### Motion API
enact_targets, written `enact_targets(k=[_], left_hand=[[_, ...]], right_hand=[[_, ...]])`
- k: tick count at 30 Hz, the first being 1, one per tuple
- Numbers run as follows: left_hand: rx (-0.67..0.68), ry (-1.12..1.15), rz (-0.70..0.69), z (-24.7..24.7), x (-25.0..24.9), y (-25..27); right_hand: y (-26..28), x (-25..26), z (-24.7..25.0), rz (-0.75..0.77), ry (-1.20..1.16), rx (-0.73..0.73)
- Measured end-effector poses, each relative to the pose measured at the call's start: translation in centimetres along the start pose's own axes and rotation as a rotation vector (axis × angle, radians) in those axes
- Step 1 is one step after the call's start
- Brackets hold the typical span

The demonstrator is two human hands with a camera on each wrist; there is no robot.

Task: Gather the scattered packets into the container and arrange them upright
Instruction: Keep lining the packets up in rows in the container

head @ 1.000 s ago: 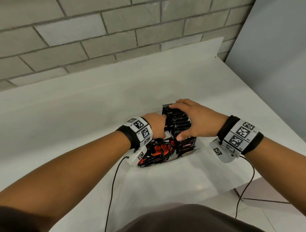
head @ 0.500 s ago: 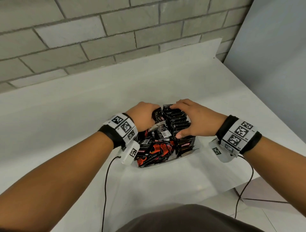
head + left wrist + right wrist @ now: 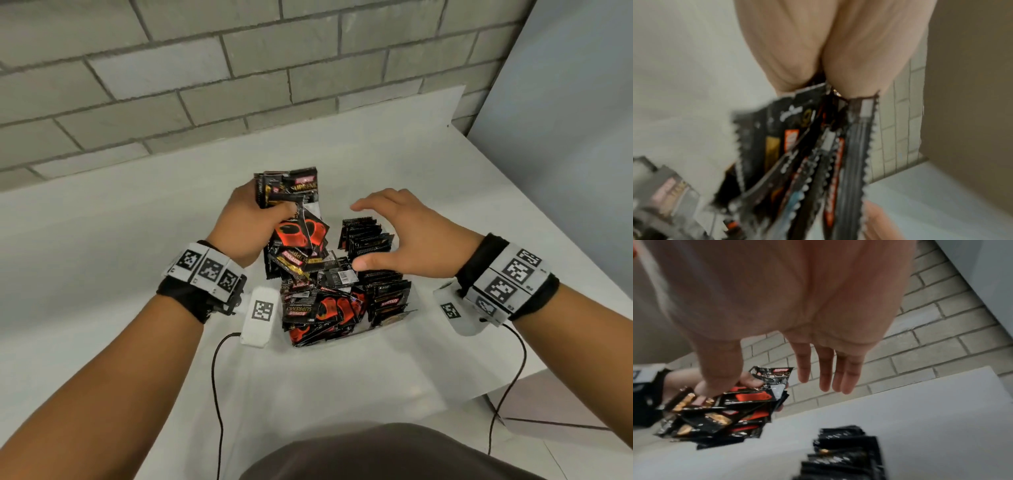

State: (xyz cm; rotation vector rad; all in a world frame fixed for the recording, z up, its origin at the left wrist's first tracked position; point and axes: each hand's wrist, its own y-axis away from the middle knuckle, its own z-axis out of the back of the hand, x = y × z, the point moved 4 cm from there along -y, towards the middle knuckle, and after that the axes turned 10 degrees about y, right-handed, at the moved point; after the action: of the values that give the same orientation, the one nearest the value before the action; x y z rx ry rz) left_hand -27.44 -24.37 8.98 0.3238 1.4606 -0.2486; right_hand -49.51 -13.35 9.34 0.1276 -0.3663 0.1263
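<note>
Now the left hand (image 3: 251, 224) grips a loose bunch of packets (image 3: 291, 192) above the container (image 3: 387, 323) at frame centre; the right hand (image 3: 407, 236) hovers open. Outer packets could slip, since the bundle fans unevenly.

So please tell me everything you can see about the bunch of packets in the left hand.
The bunch of packets is several flat glossy sachets, black with red and gold print and zigzag-cut ends. The left hand grips them together, fanned unevenly, lifted above the loose pile in the container. The lowest ones hang down toward that pile; contact is unclear.
</note>
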Motion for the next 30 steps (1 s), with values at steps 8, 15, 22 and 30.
enact_targets(k=[8, 15, 22, 30], left_hand=[[-0.112, 0.551, 0.102, -1.0, -0.8, 1.7], [-0.032, 0.652, 0.219, -2.7, 1.0, 3.8], [0.17, 0.614, 0.328, -3.7, 2.0, 5.6], [0.214, 0.525, 0.372, -3.4, 2.3, 6.4]], right_hand=[[-0.4, 6.0, 0.8, -0.015, -0.369, -0.015], [-0.3, 6.4, -0.8, 0.016, -0.443, -0.013], [-1.0, 5.0, -2.0, -0.087, -0.213, 0.011], [-0.3, 6.6, -1.1, -0.005, -0.327, 0.119]])
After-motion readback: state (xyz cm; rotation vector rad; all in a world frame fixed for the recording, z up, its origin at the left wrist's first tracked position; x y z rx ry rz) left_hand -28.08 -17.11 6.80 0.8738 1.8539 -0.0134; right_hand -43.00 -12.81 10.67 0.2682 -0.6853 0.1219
